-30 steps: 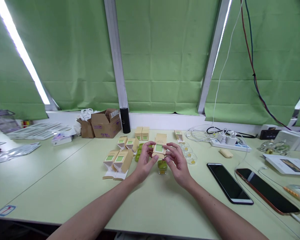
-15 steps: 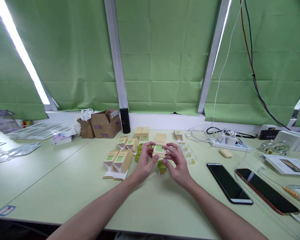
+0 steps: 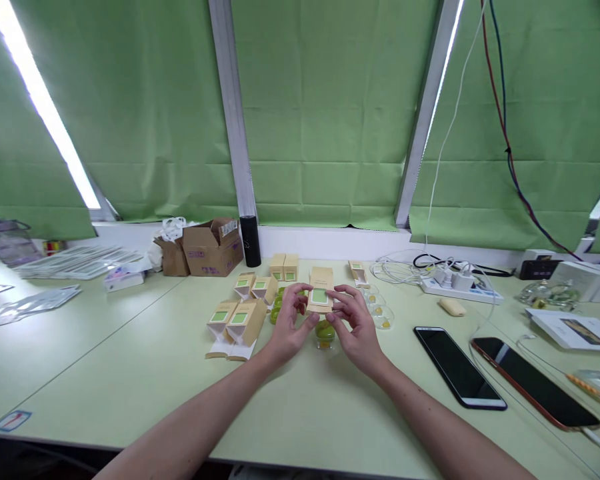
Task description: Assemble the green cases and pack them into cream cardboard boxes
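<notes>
Between my two hands a small kraft box (image 3: 321, 297) with a green label stands upright, its top panel raised. My left hand (image 3: 292, 321) grips its left side with thumb and fingers. The right side of the box is pinched by my right hand (image 3: 356, 327). Just below it on the table sits a small clear cup (image 3: 325, 335) with a green lid or green contents. To the left stand several open kraft boxes (image 3: 247, 320) with green labels and white flaps. More green cups (image 3: 276, 312) are partly hidden behind my left hand.
Clear plastic cups (image 3: 383, 313) and another kraft box (image 3: 359, 272) lie right of my hands. Two closed boxes (image 3: 284, 267) stand behind. A black phone (image 3: 457, 365), a second phone (image 3: 533, 380) and a power strip (image 3: 457, 287) occupy the right. A cardboard carton (image 3: 213, 250) and black cylinder (image 3: 250, 241) stand back left.
Both hands have barely moved. The kraft box has shifted very slightly, and a bit more of the green cup below it shows.
</notes>
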Available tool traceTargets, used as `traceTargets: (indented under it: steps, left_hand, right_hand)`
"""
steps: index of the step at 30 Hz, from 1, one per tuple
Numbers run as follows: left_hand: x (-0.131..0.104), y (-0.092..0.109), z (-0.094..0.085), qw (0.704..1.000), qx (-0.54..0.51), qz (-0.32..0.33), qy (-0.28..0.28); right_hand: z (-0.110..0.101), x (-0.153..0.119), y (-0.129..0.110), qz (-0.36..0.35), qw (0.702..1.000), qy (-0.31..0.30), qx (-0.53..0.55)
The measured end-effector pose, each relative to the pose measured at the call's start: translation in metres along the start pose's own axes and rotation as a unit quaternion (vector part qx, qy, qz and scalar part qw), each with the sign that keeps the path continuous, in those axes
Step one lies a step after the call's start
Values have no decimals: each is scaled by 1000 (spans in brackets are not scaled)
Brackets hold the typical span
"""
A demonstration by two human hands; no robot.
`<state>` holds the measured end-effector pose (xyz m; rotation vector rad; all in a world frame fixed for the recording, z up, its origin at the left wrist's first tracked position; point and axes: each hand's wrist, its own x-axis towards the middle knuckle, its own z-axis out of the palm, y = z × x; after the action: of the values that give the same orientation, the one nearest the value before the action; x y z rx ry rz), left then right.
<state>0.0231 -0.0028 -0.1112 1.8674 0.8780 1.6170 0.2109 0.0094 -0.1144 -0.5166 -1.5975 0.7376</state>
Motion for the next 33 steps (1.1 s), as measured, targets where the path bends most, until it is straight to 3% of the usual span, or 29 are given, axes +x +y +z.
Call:
traceTargets:
  steps: [8, 20, 33]
  left_hand:
    - [3, 1, 2, 998, 49, 32, 22]
    - [4, -3, 4, 998, 41, 24, 50]
    - [4, -6, 3, 998, 44, 27, 46]
  right_hand:
    - [-1, 1, 1, 1, 1000, 5, -3]
    - [0, 1, 5, 4, 1000, 7, -15]
    - [0, 1, 6, 8, 1000, 6, -20]
